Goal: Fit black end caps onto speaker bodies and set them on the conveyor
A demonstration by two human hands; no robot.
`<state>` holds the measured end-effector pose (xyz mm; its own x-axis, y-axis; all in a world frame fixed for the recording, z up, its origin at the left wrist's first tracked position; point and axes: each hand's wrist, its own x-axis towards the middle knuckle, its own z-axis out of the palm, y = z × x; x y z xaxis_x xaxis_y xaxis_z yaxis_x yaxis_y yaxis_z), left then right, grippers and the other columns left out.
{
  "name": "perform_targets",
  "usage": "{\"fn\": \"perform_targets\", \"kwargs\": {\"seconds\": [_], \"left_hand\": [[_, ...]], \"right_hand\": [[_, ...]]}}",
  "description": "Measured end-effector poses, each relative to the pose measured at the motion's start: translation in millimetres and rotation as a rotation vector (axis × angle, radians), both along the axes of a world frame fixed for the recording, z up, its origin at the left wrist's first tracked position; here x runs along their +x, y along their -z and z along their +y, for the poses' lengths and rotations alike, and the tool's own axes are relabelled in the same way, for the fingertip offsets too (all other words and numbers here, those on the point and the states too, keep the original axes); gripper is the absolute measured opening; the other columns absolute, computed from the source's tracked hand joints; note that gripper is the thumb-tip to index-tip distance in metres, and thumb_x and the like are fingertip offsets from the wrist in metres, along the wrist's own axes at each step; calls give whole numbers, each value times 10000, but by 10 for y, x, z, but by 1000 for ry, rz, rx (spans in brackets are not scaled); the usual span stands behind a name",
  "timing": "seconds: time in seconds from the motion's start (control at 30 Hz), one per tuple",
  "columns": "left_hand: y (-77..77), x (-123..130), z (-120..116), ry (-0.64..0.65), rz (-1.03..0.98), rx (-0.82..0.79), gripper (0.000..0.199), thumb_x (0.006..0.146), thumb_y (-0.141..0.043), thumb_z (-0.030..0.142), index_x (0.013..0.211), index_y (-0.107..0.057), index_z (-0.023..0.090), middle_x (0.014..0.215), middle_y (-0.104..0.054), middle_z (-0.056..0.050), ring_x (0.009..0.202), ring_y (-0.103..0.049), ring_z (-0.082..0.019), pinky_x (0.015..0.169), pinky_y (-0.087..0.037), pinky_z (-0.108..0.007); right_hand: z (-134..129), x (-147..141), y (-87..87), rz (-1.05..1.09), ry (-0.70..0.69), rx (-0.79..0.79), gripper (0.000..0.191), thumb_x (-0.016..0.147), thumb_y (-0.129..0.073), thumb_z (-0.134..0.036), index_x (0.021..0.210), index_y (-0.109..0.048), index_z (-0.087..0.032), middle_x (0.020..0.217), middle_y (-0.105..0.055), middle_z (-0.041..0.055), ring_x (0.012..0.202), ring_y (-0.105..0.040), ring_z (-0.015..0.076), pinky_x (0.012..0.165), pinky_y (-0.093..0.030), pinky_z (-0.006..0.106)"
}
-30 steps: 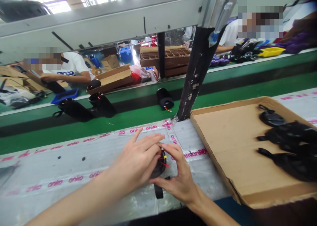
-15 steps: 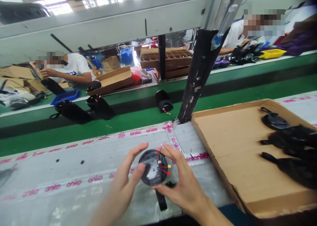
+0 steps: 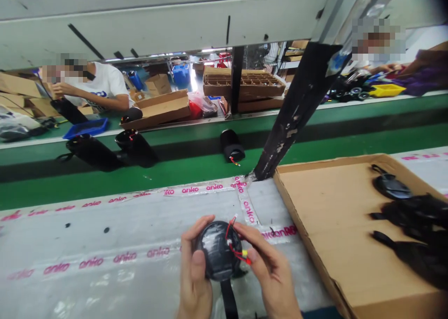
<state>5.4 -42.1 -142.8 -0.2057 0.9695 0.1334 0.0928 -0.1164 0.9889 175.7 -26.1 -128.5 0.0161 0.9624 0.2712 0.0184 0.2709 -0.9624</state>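
Observation:
A round black cap (image 3: 215, 253) with a glossy face is held between my two hands above the covered bench. A black strap (image 3: 229, 298) hangs from its near edge. My left hand (image 3: 196, 272) curls round the cap's left side, thumb at the rim. On the right, my right hand (image 3: 271, 263) grips the rim with its fingers, while its thumb rests by the yellow and red plugs (image 3: 246, 256). Thin red wires (image 3: 230, 235) run over the cap's right part, with a small white connector at their upper end. What lies under the cap is hidden.
At the right, a shallow cardboard tray (image 3: 325, 207) holds several black strapped parts (image 3: 392, 186). A dark post (image 3: 290, 123) rises beyond the bench. Black cylinders (image 3: 232, 145) lie on the green conveyor (image 3: 189, 156). Across it, a person (image 3: 105, 88) handles a black cylinder.
The cap has come nearer to me and tilted. My left hand now wraps closer round its side, and my right thumb has moved up from the lower rim to the plugs.

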Motion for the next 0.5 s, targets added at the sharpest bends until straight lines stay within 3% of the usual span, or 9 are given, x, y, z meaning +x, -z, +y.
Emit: {"fn": "perform_targets", "kwargs": {"seconds": [0.13, 0.27, 0.4, 0.5], "left_hand": [[70, 59, -39, -133, -27, 37, 345, 1140, -430, 517, 1285, -610, 263, 1430, -675, -93, 1359, -646, -278, 1119, -577, -446], [-29, 138, -29, -160, -83, -52, 409, 1136, -447, 528, 1319, -676, 242, 1444, -710, -104, 1349, -668, -285, 1159, -538, -439], [-242, -17, 3, 27, -140, -135, 401, 1134, -473, 522, 1352, -701, 275, 1529, -686, -86, 1429, -639, -294, 1237, -489, -450], [-338, -329, 53, 291, -79, -137, 451, 1079, -598, 559, 1445, -669, 306, 1601, -638, -89, 1472, -618, -314, 1243, -505, -442]], "right_hand": [[-84, -68, 4, -114, 97, 109, 336, 1027, -731, -386, 1361, -760, -370, 1345, -811, 62, 1248, -776, 291, 1041, -677, 454], [-170, -135, 75, -105, 165, 45, 362, 1009, -735, -292, 1365, -751, -351, 1399, -781, 75, 1313, -732, 299, 1121, -620, 487], [-235, -157, 123, 100, 105, -179, 384, 1033, -724, -375, 1411, -721, -310, 1484, -729, 110, 1375, -695, 336, 1187, -564, 547], [-268, -135, 100, 156, 78, -251, 411, 1028, -737, -408, 1423, -723, -295, 1523, -702, 123, 1416, -662, 366, 1240, -496, 607]]}}
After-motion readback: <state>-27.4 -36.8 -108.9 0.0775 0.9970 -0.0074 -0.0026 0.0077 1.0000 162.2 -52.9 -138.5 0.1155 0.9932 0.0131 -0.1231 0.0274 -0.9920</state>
